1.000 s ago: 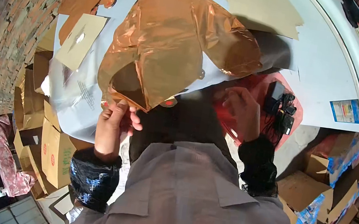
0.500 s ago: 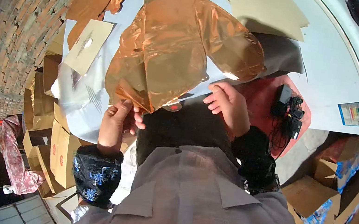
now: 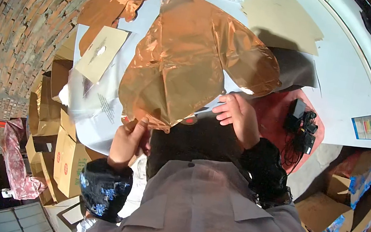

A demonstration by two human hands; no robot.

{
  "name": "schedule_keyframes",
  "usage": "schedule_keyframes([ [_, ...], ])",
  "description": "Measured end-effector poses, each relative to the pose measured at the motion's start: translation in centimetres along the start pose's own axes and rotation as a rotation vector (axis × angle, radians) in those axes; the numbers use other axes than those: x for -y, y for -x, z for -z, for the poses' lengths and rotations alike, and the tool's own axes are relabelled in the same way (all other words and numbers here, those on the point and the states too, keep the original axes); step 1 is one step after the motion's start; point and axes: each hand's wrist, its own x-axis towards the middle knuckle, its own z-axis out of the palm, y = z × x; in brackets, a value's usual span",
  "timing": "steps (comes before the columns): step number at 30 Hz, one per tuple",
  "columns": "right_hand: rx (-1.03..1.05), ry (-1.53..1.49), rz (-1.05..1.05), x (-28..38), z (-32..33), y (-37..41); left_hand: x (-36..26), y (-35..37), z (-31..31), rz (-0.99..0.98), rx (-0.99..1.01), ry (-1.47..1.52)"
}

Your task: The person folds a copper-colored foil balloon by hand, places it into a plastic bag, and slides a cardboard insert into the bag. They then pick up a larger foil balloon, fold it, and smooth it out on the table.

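Observation:
A flat, uninflated copper-coloured foil balloon (image 3: 191,49) lies over the near side of the white table, creased and shiny, with small tabs along its edge. My left hand (image 3: 129,142) pinches its near left edge between thumb and fingers, the other fingers tucked underneath. Just right of the balloon's near edge, my right hand (image 3: 239,119) hovers with loosely bent fingers apart and nothing in them. Its thumb and index fingertip are close to a small tab on the balloon's edge.
More copper foil pieces (image 3: 100,10) lie at the far left, near a tan card (image 3: 102,53) and clear plastic bags (image 3: 96,94). Tan sheets (image 3: 285,20) are stacked at the back. Black adapters with cables (image 3: 301,124) rest on a red stool (image 3: 271,112). Cardboard boxes (image 3: 325,213) stand on both sides.
The view has shifted slightly, so the table appears lower and farther right. My left hand's grip has flattened the balloon's near edge, which was folded up before. My right hand stays beside the balloon.

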Motion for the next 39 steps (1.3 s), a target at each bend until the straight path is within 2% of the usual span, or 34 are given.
schedule_keyframes([
  [4, -0.036, 0.041, 0.002, 0.5, -0.2, -0.3, -2.3, 1.1, -0.7, -0.464, -0.473, -0.473],
  [5, -0.049, 0.058, -0.002, 0.7, -0.4, -0.1, -4.2, 1.3, -0.3, -0.439, -0.450, -0.584],
  [8, -0.049, 0.312, 0.041, 1.9, 0.1, 0.3, -6.2, -2.4, 0.6, -0.722, -0.419, -0.631],
  [9, -0.098, 0.492, 0.073, 2.9, 0.1, 0.9, -7.0, -4.1, 1.0, -0.758, -0.388, -0.696],
  [10, -0.182, 0.649, 0.196, 3.2, 0.1, 1.1, -7.6, -6.1, 1.5, -0.793, -0.357, -0.761],
  [12, -0.358, 0.954, 0.449, 3.9, 0.1, 1.1, -6.9, -11.7, 2.4, -0.803, -0.365, -0.967],
  [16, -0.390, 1.085, 0.783, 7.6, -1.1, -2.3, -8.3, -18.3, 1.4, -0.657, -0.365, -1.121],
  [17, -0.321, 1.012, 0.799, 7.2, -1.3, -3.4, -8.5, -19.6, 1.1, -0.638, -0.377, -1.144],
  [19, -0.327, 1.115, 0.937, 6.8, -1.8, -5.4, -9.0, -21.6, 0.4, -0.550, -0.399, -1.212],
  [20, -0.328, 1.164, 1.006, 6.6, -2.0, -6.3, -9.3, -22.6, 0.3, -0.544, -0.396, -1.198],
  [22, -0.269, 1.180, 0.944, 5.5, -2.1, -7.0, -10.0, -23.9, 0.4, -0.527, -0.386, -1.170],
  [23, -0.267, 1.200, 0.929, 5.0, -2.3, -7.1, -10.3, -24.4, 0.4, -0.600, -0.428, -1.120],
  [26, -0.217, 1.234, 0.814, 4.2, -2.4, -6.8, -13.0, -26.4, 1.5, -0.542, -0.344, -1.010],
  [27, -0.204, 1.226, 0.782, 4.1, -2.4, -6.9, -14.1, -27.7, 1.7, -0.466, -0.374, -0.978],
  [30, -0.169, 1.210, 0.697, 4.3, -2.7, -6.7, -14.3, -34.2, 3.3, -0.509, -0.387, -0.713],
  [31, -0.168, 1.188, 0.689, 4.2, -2.7, -6.6, -15.0, -34.7, 3.3, -0.558, -0.448, -0.698],
  [34, -0.211, 1.200, 0.740, 4.4, -2.9, -6.3, -17.2, -34.8, 3.6, -0.652, -0.250, -0.533],
  [36, -0.201, 1.162, 0.737, 4.1, -2.7, -6.5, -18.3, -35.2, 3.4, -0.670, -0.229, -0.521],
  [39, -0.158, 1.209, 0.730, 4.6, -2.5, -6.5, -18.6, -37.2, 3.6, -0.621, -0.065, -0.378],
])
